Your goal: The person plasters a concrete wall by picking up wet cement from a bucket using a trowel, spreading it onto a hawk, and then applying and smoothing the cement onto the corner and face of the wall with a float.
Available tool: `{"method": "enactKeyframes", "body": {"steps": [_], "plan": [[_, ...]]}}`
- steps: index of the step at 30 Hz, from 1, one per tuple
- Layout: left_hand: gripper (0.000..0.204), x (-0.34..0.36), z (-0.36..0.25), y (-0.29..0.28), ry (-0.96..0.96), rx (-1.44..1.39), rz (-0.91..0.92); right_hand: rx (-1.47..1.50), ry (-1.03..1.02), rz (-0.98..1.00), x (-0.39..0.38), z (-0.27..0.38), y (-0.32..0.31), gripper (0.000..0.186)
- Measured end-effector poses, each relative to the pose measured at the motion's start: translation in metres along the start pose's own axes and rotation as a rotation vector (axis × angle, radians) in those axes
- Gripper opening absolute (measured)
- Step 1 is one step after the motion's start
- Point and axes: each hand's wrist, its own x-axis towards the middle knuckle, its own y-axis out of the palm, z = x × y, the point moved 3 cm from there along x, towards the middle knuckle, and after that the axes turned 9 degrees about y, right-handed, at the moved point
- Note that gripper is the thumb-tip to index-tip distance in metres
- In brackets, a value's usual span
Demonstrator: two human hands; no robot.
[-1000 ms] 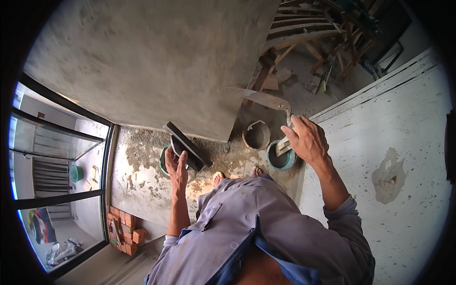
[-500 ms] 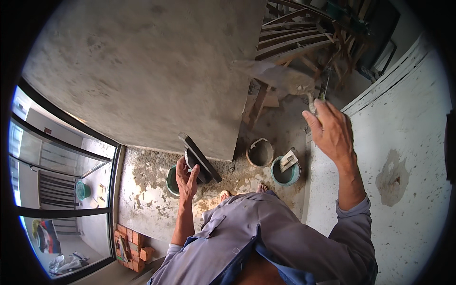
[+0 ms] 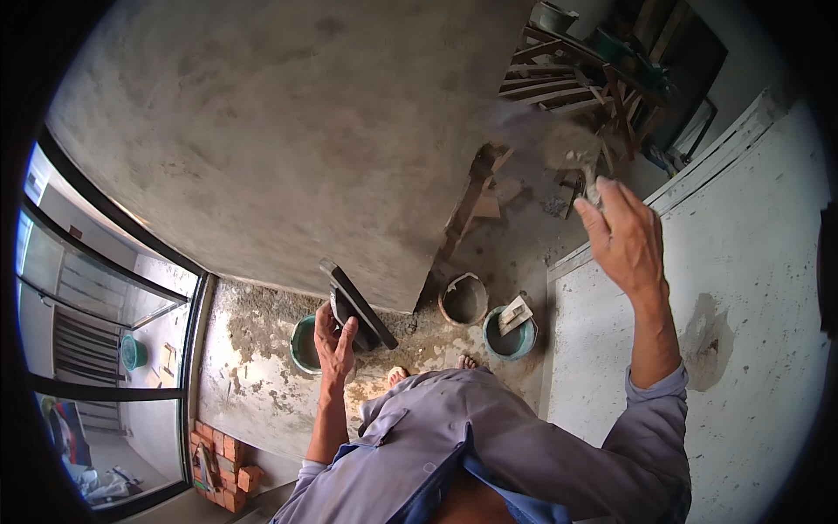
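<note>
Left hand (image 3: pixel 336 342): I have its fingers curled round the grip of a black plastering float (image 3: pixel 365 307), tilted before the grey wall (image 3: pixel 288 148).
Right hand (image 3: pixel 627 240): closed on a trowel (image 3: pixel 573 147), blade blurred near the wall's edge; I can't tell whether they touch.

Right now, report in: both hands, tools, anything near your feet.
Right hand gripping trowel, blade blurred. Left hand holding black float. Three buckets standing near feet.
</note>
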Motion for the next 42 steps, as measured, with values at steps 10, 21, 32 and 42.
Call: {"method": "enactKeyframes", "body": {"steps": [10, 21, 32, 42], "plan": [[0.053, 0.053, -0.104, 0.035, 0.346, 0.125, 0.111, 1.159, 0.450, 0.299, -0.077, -0.005, 0.035, 0.043], [0.052, 0.035, -0.107, 0.026, 0.252, -0.216, 0.059, 1.574, 0.197, 1.084, -0.069, 0.052, 0.102, 0.052], [0.044, 0.007, -0.110, 0.011, 0.201, -0.345, -0.084, 0.793, 0.075, 0.819, -0.074, 0.032, 0.081, 0.049], [0.037, 0.011, -0.114, 0.030, 0.580, 0.741, 0.052, 0.425, -0.192, -0.091, -0.119, 0.031, 0.074, 0.018]]}}
